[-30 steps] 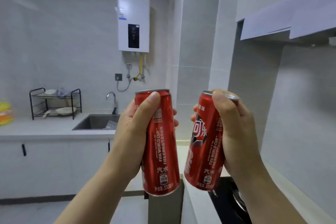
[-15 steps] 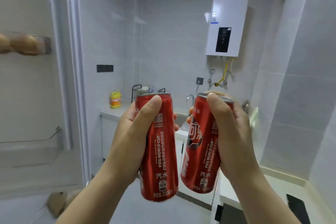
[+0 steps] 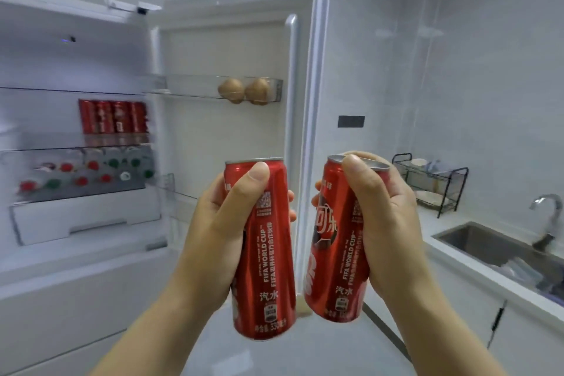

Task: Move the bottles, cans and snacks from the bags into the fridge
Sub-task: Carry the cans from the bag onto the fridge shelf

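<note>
Two slim red cans, one per hand, are held up before the open fridge (image 3: 76, 268). Change: half a second back only the door's edge shows, beside the sink wall; now the fridge interior fills the view's left side, and the grip on both cans is the same. Judgement: the carry is nearly over and placing comes next, probably on the shelf already bearing a can row (image 3: 114, 117). Left hand (image 3: 219, 232): fingers and thumb wrapped round the left can (image 3: 268, 268), upright, in front of the fridge door (image 3: 225, 49). Right hand (image 3: 387, 223): clamped on the right can (image 3: 335, 259) near its top, thumb over the rim; the can tilts, base toward its neighbour, just apart. Materials: cans are glossy printed metal cylinders with bare silver rims. The fridge has a white liner, glass shelves and a clear door bin holding two brown eggs (image 3: 244, 90); a translucent drawer shows red, green and white caps (image 3: 85, 174). Right of the fridge: steel sink (image 3: 476, 241), chrome tap (image 3: 549, 217), black wire rack (image 3: 433, 183).
</note>
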`<state>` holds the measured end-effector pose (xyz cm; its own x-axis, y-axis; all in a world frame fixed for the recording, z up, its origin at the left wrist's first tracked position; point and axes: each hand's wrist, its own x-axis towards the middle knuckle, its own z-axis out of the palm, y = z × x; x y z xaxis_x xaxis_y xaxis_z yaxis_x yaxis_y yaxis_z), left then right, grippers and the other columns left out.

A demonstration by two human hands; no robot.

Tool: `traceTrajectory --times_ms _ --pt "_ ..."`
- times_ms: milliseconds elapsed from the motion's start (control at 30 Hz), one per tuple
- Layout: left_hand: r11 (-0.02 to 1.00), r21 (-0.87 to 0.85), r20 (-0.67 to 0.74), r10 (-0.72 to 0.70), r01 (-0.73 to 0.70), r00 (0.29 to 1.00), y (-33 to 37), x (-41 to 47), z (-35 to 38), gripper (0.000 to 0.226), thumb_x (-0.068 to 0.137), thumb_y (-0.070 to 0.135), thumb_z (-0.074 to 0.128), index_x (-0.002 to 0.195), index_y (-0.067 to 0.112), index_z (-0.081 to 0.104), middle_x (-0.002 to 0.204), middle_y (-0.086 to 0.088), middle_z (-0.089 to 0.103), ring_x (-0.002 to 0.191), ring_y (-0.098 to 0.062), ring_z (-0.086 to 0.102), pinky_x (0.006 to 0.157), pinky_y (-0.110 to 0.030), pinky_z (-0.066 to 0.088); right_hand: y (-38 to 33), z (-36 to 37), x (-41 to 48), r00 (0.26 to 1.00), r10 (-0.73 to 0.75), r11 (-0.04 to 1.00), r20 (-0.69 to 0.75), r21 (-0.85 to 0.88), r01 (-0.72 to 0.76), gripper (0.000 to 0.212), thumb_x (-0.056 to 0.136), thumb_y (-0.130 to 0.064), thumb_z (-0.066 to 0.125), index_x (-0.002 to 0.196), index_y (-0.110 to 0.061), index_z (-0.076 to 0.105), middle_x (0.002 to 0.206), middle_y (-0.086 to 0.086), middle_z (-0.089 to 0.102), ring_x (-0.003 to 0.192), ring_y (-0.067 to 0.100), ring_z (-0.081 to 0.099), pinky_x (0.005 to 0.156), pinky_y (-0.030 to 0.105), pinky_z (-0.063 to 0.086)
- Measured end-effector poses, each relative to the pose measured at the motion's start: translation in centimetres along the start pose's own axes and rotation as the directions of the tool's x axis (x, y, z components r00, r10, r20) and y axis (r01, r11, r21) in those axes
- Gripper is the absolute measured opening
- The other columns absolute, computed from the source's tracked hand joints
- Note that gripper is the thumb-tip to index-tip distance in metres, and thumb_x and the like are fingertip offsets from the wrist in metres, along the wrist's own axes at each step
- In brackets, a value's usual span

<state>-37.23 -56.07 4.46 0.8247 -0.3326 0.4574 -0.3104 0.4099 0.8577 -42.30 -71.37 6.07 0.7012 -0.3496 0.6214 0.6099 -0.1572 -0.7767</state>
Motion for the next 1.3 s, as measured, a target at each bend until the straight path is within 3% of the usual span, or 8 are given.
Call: traceTrajectory --times_ms 133,400,667,1133,1300 --pt "0.997 0.078 -0.140 0.027 -0.016 0.990 0.9 -0.9 -3.4 0.067 0.066 0.057 0.063 0.108 0.004 0.063 0.090 -0.016 0.071 0.074 -0.026 0.070 0.061 -0.030 0.056 1.9 3.5 0.8 0.992 0.030 0.997 0.122 0.062 -0.038 0.037 0.066 -0.060 0.063 0.091 -0.033 0.065 0.090 0.010 0.070 0.081 0.028 0.071 0.068 0.040 0.060" --pt "0.980 0.181 -0.326 0.135 -0.078 0.936 4.1 -2.6 -11.1 0.050 0.074 0.050 0.064 0.105 0.011 0.065 0.091 -0.012 0.072 0.076 -0.025 0.072 0.063 -0.032 0.058 3.3 13.2 1.0 0.958 0.001 0.988 0.287 0.148 -0.045 0.029 0.063 -0.062 0.062 0.085 -0.043 0.065 0.086 0.003 0.073 0.077 0.021 0.072 0.062 0.028 0.059" --pt "0.958 0.247 -0.337 0.224 -0.144 0.914 8.0 -2.3 -20.4 0.050 0.077 0.047 0.055 0.107 0.007 0.063 0.088 -0.011 0.072 0.075 -0.023 0.071 0.060 -0.027 0.056 3.8 23.7 1.7 0.946 -0.037 0.976 0.322 0.216 -0.035 0.040 0.062 -0.060 0.063 0.092 -0.035 0.065 0.085 0.003 0.073 0.076 0.021 0.072 0.060 0.028 0.058" --pt "0.948 0.302 -0.360 0.215 -0.105 0.908 9.0 1.9 -34.0 0.045 0.076 0.049 0.055 0.106 0.017 0.063 0.090 -0.006 0.073 0.078 -0.023 0.073 0.063 -0.027 0.058 8.7 36.9 4.9 0.957 -0.022 0.977 0.288 0.208 -0.040 0.022 0.063 -0.061 0.065 0.082 -0.050 0.064 0.087 -0.005 0.073 0.078 0.017 0.073 0.057 0.022 0.056" --pt "0.952 0.290 -0.395 0.214 -0.100 0.893 7.9 5.0 -37.2 0.039 0.076 0.051 0.062 0.099 0.019 0.066 0.090 -0.008 0.073 0.079 -0.024 0.072 0.067 -0.033 0.059 11.8 40.1 7.9 0.953 -0.031 0.972 0.303 0.231 -0.042 0.038 0.060 -0.063 0.061 0.091 -0.042 0.064 0.089 -0.002 0.073 0.079 0.017 0.073 0.060 0.023 0.057"
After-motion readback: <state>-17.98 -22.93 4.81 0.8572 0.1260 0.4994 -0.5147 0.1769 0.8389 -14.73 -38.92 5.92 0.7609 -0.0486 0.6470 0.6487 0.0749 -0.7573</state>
